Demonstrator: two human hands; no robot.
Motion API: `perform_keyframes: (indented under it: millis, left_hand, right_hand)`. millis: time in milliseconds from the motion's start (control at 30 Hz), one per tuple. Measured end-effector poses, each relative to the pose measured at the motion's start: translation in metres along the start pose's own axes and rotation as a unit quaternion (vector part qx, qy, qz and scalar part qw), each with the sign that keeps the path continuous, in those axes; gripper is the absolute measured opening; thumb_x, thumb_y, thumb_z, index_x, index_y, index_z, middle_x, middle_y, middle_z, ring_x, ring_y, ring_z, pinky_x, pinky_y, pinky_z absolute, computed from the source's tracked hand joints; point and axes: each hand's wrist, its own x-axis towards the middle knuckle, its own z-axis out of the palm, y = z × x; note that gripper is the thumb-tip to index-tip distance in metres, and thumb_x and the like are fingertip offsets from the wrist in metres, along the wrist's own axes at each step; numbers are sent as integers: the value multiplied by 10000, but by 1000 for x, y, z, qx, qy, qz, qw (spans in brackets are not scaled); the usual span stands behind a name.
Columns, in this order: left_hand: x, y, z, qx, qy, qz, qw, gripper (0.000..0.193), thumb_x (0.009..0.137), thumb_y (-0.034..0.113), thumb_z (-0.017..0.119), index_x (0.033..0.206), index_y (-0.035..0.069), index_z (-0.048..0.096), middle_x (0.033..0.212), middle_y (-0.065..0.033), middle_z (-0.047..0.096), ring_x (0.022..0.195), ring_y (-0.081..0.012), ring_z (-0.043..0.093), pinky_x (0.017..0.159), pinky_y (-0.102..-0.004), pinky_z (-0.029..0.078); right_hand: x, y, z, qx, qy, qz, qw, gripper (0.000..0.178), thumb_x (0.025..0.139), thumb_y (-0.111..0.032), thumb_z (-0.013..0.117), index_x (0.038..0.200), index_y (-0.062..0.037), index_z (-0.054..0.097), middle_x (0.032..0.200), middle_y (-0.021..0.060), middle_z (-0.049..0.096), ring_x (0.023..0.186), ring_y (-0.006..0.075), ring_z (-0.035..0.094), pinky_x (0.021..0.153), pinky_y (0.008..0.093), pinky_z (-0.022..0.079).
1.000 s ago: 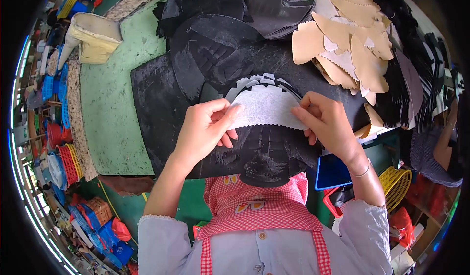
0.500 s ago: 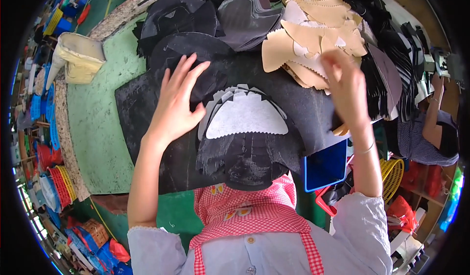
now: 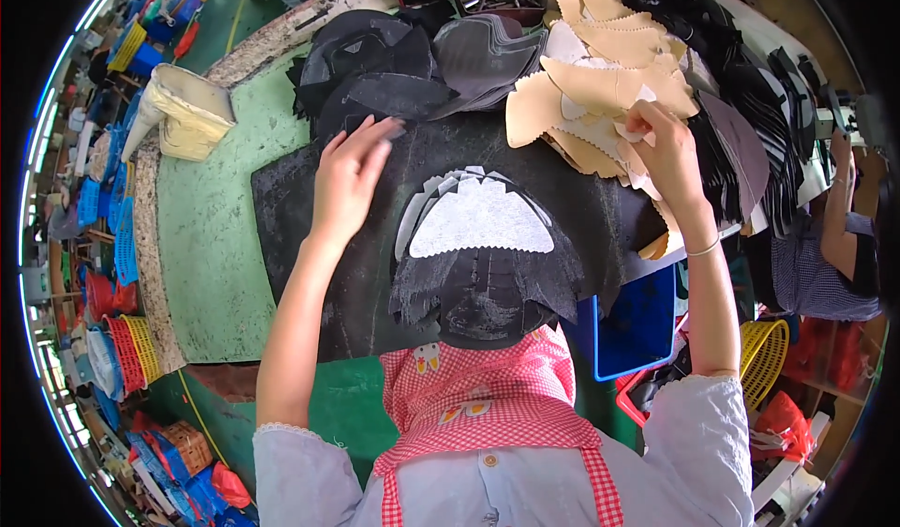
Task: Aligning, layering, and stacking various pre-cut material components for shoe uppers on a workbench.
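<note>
My right hand [image 3: 666, 152] is over the heap of tan zigzag-edged pieces [image 3: 600, 82] at the upper right. Its thumb and fingers pinch a small white piece [image 3: 635, 135]. My left hand [image 3: 349, 178] hovers over the dark sheet, close to a black rounded piece [image 3: 380, 97]. Its fingers are stretched out, thumb apart, with the fingertips blurred. Between my hands lies a fanned stack of white toothed-edge pieces [image 3: 483, 219]. It rests on black pieces [image 3: 487, 302] overhanging the near table edge.
A dark sheet [image 3: 323, 274] covers part of the green tabletop [image 3: 206, 246]. A yellowish container [image 3: 192, 114] stands at the left. Grey pieces [image 3: 483, 53] are stacked at the back, black ones [image 3: 764, 133] at the right. Below the right edge is a blue bin [image 3: 637, 330]. Another person [image 3: 825, 264] sits far right.
My left hand has drawn its fingers closer together and turned rightward. My right hand has closed its fingertips on a small white piece at the tan heap. The view has shifted slightly.
</note>
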Motion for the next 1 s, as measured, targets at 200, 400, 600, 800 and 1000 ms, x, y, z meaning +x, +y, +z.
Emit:
perform_keyframes:
  millis: [200, 400, 600, 800, 1000]
  left_hand:
    - [-28, 104, -39, 0, -55, 183, 982, 402, 854, 10, 592, 1236, 89, 690, 1304, -85, 659, 1321, -279, 542, 1119, -466, 384]
    - [-45, 129, -18, -118, -308, 191, 925, 489, 922, 271, 677, 1365, 86, 587, 1434, -142, 545, 1398, -353, 441, 1168, -492, 319]
    - [59, 148, 109, -8, -137, 267, 954, 631, 1012, 340, 540, 1485, -36, 358, 1541, -233, 370, 1438, -351, 361, 1199, -484, 266]
    - [67, 132, 147, -1, -123, 272, 954, 462, 1021, 280, 508, 1370, -23, 509, 1460, -237, 466, 1414, -348, 393, 1163, -437, 316]
    - [67, 177, 91, -469, -278, -43, 838, 553, 1062, 501, 396, 1161, 6, 621, 1070, -103, 678, 890, -174, 682, 806, -302, 517]
  right_hand:
    - [-7, 49, -9, 276, -33, 132, 952, 146, 999, -167, 616, 996, -21, 617, 867, -34, 609, 825, 45, 540, 783, 219, 462]
    - [-10, 54, -2, 373, 7, 138, 917, 145, 1022, -185, 594, 1059, -49, 629, 885, -66, 588, 833, 8, 513, 764, 182, 435]
    - [-8, 28, 2, 301, 35, 135, 943, 178, 968, -135, 665, 1091, -7, 651, 960, 8, 661, 917, 64, 587, 843, 220, 477]
    - [-38, -23, -52, 569, 156, 15, 807, 164, 1051, -106, 472, 1109, -37, 609, 914, -1, 570, 788, 39, 517, 673, 216, 410]
    - [-35, -51, -48, 441, 17, 37, 897, 159, 1029, -127, 499, 1058, -21, 614, 934, 20, 612, 841, 66, 556, 732, 208, 423]
